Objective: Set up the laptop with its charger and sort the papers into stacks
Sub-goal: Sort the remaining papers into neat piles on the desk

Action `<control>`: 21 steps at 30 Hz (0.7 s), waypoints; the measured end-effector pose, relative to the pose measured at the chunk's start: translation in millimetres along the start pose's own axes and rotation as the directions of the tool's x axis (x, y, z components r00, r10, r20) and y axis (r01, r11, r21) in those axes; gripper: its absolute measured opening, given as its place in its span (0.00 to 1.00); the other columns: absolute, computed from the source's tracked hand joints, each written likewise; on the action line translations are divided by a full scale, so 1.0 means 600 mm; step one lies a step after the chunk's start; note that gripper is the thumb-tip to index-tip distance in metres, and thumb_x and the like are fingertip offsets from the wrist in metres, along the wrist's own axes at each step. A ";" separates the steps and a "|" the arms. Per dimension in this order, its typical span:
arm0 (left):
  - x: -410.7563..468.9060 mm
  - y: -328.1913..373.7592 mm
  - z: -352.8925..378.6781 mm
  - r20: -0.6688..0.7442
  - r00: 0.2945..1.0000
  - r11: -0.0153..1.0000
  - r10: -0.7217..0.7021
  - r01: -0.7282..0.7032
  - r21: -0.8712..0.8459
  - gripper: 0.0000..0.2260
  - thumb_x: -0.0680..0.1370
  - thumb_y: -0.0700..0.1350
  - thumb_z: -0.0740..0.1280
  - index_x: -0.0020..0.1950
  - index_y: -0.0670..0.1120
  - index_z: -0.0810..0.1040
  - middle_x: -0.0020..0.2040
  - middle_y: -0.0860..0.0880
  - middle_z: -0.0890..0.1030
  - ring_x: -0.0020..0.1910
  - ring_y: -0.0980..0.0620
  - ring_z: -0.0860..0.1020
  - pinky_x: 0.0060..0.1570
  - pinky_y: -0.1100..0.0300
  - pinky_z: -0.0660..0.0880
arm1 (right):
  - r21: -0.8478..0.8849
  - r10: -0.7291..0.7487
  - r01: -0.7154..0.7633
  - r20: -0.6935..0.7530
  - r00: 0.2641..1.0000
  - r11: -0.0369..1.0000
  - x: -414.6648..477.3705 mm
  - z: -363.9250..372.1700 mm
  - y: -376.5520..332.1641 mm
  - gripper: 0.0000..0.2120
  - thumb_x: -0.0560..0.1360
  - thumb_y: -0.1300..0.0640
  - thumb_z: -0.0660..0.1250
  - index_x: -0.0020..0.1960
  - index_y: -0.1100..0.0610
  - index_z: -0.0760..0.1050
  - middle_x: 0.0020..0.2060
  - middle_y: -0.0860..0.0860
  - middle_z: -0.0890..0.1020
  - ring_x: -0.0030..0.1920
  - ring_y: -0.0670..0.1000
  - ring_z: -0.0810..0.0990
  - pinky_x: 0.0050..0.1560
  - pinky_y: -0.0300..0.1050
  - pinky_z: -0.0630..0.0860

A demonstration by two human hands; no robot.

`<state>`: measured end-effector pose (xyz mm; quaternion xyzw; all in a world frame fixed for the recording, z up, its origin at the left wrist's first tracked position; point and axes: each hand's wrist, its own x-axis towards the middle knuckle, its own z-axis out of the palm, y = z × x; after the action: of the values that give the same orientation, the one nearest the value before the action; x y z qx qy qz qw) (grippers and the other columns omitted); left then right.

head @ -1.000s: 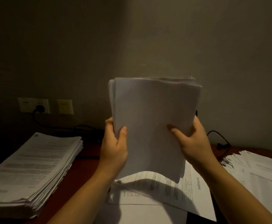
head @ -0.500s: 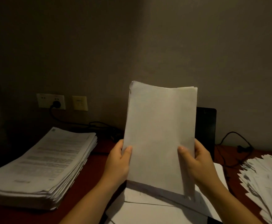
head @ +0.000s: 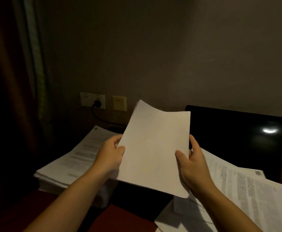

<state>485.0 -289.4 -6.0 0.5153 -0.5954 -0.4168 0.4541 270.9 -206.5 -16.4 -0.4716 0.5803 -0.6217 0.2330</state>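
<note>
A squared bundle of white sheets (head: 153, 148) is held above the desk, blank side toward me and tilted left. My left hand (head: 110, 154) grips its left edge, thumb on the front. My right hand (head: 192, 163) grips its right edge the same way. Under and to the left of the bundle lies a tall stack of printed papers (head: 73, 163). The open laptop's dark screen (head: 237, 139) stands behind on the right. A black charger plug (head: 97, 103) sits in the wall socket, its cable running down behind the stack.
Loose printed sheets (head: 240, 196) spread over the desk at lower right, in front of the laptop. The red-brown desk top (head: 123, 220) shows between my arms. A curtain (head: 19, 97) hangs at the left. A yellowish wall plate (head: 119, 103) sits beside the socket.
The bundle has come down from upright and swung left, over the tall left stack. My view has turned left, so the laptop screen shows more fully. Both hands keep their hold.
</note>
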 end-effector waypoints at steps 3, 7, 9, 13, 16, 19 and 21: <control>0.015 -0.017 -0.058 -0.062 0.998 0.999 0.004 -0.002 0.038 0.21 0.81 0.35 0.64 0.71 0.55 0.72 0.60 0.51 0.80 0.52 0.53 0.80 0.38 0.66 0.75 | -0.012 0.041 -0.041 0.085 0.996 0.999 -0.003 0.060 0.002 0.32 0.81 0.63 0.64 0.79 0.45 0.57 0.71 0.39 0.69 0.69 0.43 0.71 0.69 0.44 0.67; 0.042 -0.052 -0.127 -0.128 0.992 0.989 -0.016 0.035 0.146 0.21 0.80 0.33 0.65 0.69 0.54 0.77 0.67 0.49 0.78 0.62 0.48 0.78 0.58 0.57 0.77 | -0.134 0.076 -0.052 0.184 0.980 0.990 -0.007 0.125 -0.001 0.32 0.81 0.62 0.64 0.80 0.50 0.55 0.76 0.44 0.63 0.75 0.49 0.63 0.68 0.43 0.64; 0.053 -0.065 -0.156 -0.134 0.990 0.979 -0.032 0.058 0.196 0.20 0.80 0.34 0.65 0.68 0.53 0.79 0.69 0.47 0.77 0.65 0.46 0.77 0.66 0.51 0.75 | -0.161 0.101 -0.066 0.220 0.970 0.985 -0.006 0.151 -0.002 0.32 0.81 0.62 0.64 0.80 0.51 0.56 0.77 0.47 0.62 0.75 0.52 0.65 0.68 0.45 0.67; 0.067 -0.079 -0.204 -0.147 0.988 0.948 -0.042 0.086 0.306 0.19 0.81 0.34 0.64 0.70 0.47 0.77 0.71 0.46 0.75 0.69 0.45 0.74 0.68 0.54 0.70 | -0.159 0.193 -0.150 0.300 0.934 0.976 -0.004 0.196 0.002 0.34 0.79 0.66 0.64 0.80 0.50 0.55 0.75 0.50 0.67 0.36 0.47 0.80 0.34 0.38 0.75; 0.073 -0.087 -0.230 -0.128 0.991 0.915 -0.029 0.078 0.396 0.19 0.82 0.34 0.63 0.72 0.45 0.75 0.71 0.46 0.75 0.71 0.46 0.72 0.69 0.56 0.67 | -0.197 0.243 -0.183 0.352 0.904 0.963 0.000 0.220 0.004 0.36 0.78 0.68 0.64 0.81 0.50 0.54 0.75 0.52 0.67 0.27 0.48 0.76 0.26 0.38 0.74; 0.082 -0.097 -0.248 -0.104 0.994 0.876 -0.028 0.075 0.477 0.19 0.82 0.35 0.62 0.72 0.45 0.75 0.72 0.46 0.74 0.72 0.45 0.71 0.72 0.54 0.66 | -0.264 0.262 -0.165 0.389 0.883 0.950 -0.001 0.233 0.002 0.35 0.78 0.66 0.66 0.81 0.52 0.55 0.76 0.52 0.65 0.36 0.48 0.80 0.32 0.36 0.78; 0.085 -0.103 -0.252 -0.120 0.992 0.856 -0.031 0.089 0.510 0.20 0.82 0.35 0.61 0.72 0.47 0.75 0.73 0.46 0.74 0.72 0.44 0.71 0.72 0.52 0.67 | -0.341 0.240 -0.094 0.416 0.877 0.935 -0.003 0.237 0.006 0.35 0.78 0.62 0.67 0.80 0.53 0.55 0.76 0.52 0.65 0.49 0.53 0.82 0.48 0.45 0.83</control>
<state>643.4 -351.8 -23.6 0.6578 -0.6432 -0.2285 0.3185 392.7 -277.0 -37.5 -0.5809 0.6396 -0.3733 0.3378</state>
